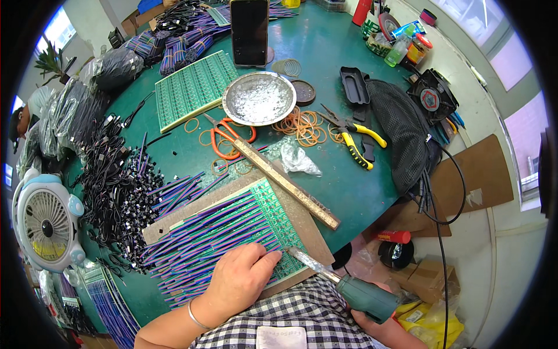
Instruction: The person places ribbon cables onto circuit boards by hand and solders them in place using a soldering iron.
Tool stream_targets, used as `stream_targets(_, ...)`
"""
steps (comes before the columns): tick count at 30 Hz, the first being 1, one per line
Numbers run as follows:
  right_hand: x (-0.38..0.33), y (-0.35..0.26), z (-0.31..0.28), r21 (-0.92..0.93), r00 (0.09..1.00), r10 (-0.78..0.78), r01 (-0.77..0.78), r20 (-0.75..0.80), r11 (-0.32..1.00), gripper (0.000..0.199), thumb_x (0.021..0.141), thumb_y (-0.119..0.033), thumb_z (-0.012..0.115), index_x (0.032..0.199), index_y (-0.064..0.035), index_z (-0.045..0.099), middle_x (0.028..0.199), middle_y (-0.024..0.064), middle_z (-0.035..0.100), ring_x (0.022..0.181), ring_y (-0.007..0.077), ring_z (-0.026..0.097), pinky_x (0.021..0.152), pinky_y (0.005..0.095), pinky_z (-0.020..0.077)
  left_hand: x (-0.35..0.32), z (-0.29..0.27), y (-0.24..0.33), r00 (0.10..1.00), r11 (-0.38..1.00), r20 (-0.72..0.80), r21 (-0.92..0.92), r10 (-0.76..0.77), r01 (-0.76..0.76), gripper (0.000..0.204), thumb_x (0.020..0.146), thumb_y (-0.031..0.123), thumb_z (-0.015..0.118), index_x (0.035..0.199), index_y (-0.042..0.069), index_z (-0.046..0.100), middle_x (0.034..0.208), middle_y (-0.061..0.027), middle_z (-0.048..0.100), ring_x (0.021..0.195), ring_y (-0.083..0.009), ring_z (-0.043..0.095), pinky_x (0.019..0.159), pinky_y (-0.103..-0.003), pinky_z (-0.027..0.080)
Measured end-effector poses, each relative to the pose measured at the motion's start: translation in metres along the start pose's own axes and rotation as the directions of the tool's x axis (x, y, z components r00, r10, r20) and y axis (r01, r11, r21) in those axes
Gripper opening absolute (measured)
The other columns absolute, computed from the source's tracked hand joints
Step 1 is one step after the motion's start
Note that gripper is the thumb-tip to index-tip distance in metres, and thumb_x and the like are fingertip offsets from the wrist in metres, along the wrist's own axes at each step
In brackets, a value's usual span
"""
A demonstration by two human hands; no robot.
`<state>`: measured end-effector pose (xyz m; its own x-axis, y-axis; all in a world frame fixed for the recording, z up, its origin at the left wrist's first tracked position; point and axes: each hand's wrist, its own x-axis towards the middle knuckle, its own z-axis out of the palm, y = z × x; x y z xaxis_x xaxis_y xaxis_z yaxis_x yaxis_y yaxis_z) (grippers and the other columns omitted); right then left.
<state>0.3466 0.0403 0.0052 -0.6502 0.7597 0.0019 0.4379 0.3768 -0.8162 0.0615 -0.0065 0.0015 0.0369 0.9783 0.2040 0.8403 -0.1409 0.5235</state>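
A green circuit-board panel [272, 205] lies on a brown board [307, 232] in front of me, with rows of purple, blue and dark wires [197, 247] running left from it. My left hand [241, 276] rests over these wires, fingers pinched at a wire's end near the panel's lower right; the fingertips partly hide it. My right hand [375, 329] is wrapped round the dark green handle of a soldering iron [365, 295]. Its metal shaft points up and left, and the tip is close to my left fingertips. A worn brassy bar [288, 185] slants across the board's upper right edge.
Beyond the bar are a round metal dish [259, 99], orange scissors [229, 139], rubber bands [302, 125] and yellow-handled pliers [354, 139]. A second panel [192, 90] and an upright phone [250, 32] stand farther back. Black cables [104, 174] and a fan [47, 224] fill the left.
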Motion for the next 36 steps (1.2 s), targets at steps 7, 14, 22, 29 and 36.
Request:
stream_targets(7, 0.001, -0.005, -0.005, -0.012, 0.995, 0.08, -0.08, 0.052, 0.997, 0.013, 0.077, -0.017, 0.064, 0.086, -0.0068, 0.065, 0.077, 0.0042, 0.065, 0.073, 0.0227, 0.061, 0.07, 0.0343, 0.0447, 0.0, 0.001, -0.001, 1.0, 1.0, 0.014, -0.01, -0.013, 0.014, 0.024, 0.071, 0.008, 0.061, 0.094, 0.005, 0.064, 0.077, -0.0074, 0.052, 0.07, -0.024, 0.057, 0.059, -0.035, 0.048)
stream_targets(14, 0.0, -0.004, 0.002, 0.036, 0.997, -0.009, 0.012, -0.078, 0.999, 0.014, 0.078, -0.017, 0.062, 0.086, -0.0067, 0.065, 0.077, 0.004, 0.065, 0.073, 0.0218, 0.061, 0.07, 0.0345, 0.0449, 0.002, 0.001, 0.0, 1.0, 1.0, 0.0, 0.0, -0.005, 0.005, 0.023, 0.07, 0.008, 0.062, 0.092, 0.005, 0.064, 0.075, -0.0069, 0.052, 0.067, -0.0233, 0.056, 0.056, -0.035, 0.048)
stream_targets(22, -0.002, -0.009, -0.004, 0.006, 0.996, 0.091, -0.091, 0.022, 0.996, 0.011, 0.077, -0.014, 0.062, 0.084, -0.0066, 0.065, 0.075, 0.0033, 0.065, 0.074, 0.023, 0.062, 0.071, 0.035, 0.0454, 0.002, 0.001, 0.0, 1.0, 1.0, -0.001, 0.008, -0.009, 0.009, 0.023, 0.07, 0.008, 0.062, 0.092, 0.006, 0.064, 0.075, -0.0067, 0.051, 0.066, -0.023, 0.056, 0.055, -0.034, 0.047)
stream_targets(29, -0.002, -0.005, 0.0, -0.102, 0.998, -0.049, 0.046, -0.033, 0.994, 0.01, 0.076, -0.014, 0.061, 0.083, -0.0071, 0.065, 0.074, 0.0029, 0.066, 0.072, 0.0226, 0.062, 0.071, 0.0347, 0.0459, 0.003, 0.0, 0.0, 1.0, 1.0, -0.006, 0.005, -0.005, 0.005, 0.023, 0.069, 0.008, 0.062, 0.092, 0.006, 0.065, 0.075, -0.0067, 0.051, 0.066, -0.0227, 0.056, 0.055, -0.034, 0.047)
stream_targets(36, -0.005, -0.008, -0.003, -0.041, 0.998, 0.059, -0.06, -0.009, 0.997, 0.012, 0.077, -0.014, 0.062, 0.085, -0.0066, 0.065, 0.076, 0.0036, 0.066, 0.075, 0.023, 0.061, 0.072, 0.0351, 0.0452, 0.003, 0.002, 0.001, 0.999, 1.0, -0.031, -0.003, -0.025, 0.025, 0.025, 0.065, 0.0, 0.067, 0.088, 0.008, 0.067, 0.074, -0.0056, 0.053, 0.063, -0.0227, 0.056, 0.052, -0.034, 0.046)
